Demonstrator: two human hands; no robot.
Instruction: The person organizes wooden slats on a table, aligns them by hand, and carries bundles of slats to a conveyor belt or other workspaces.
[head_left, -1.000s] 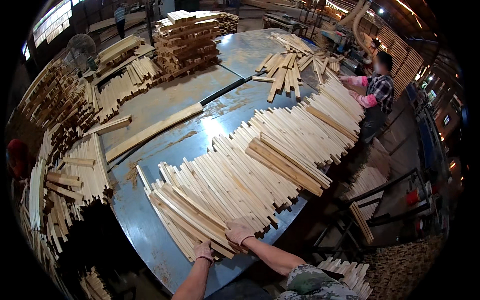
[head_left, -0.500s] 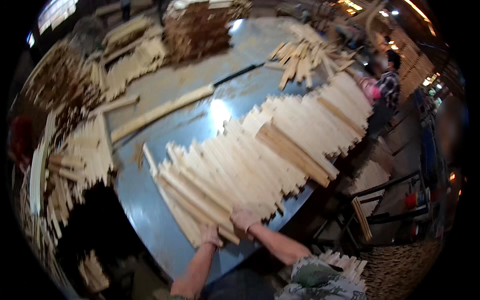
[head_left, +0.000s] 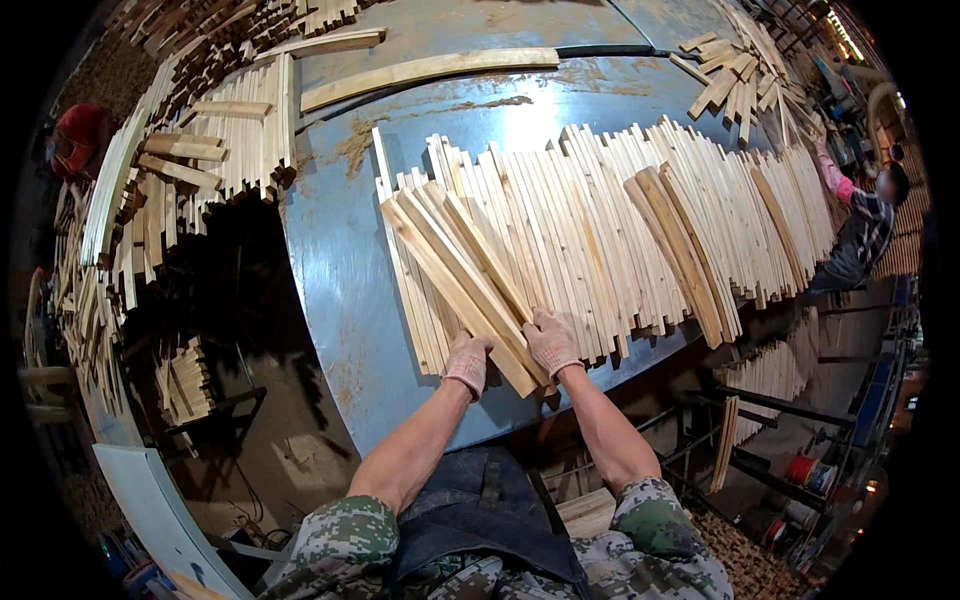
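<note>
Nearest, below the table (head_left: 345,300), the person's apron (head_left: 470,520) and camouflage sleeves (head_left: 345,530) are running out at the lower edge of the view. At the table's near edge, the loose sticks (head_left: 462,270) are hiding some fingertips, so how far these are reaching underneath cannot be told. Beyond the table's far right corner, a co-worker (head_left: 868,225) is appearing small and bent by the lens; left of the table, a red shape (head_left: 82,140) is staying hard to make out.

Both forearms are stretching forward to the table, converging slightly. The gloved left hand (head_left: 467,362) and right hand (head_left: 551,342) are clasping the near ends of the loose sticks from either side. These sticks are lying aslant over the left part of the row of sticks (head_left: 590,240) on the table.

Compared with half a second ago, the view is tilting lower: more of the apron is showing, and the tall stack beyond the table is no longer appearing.
</note>
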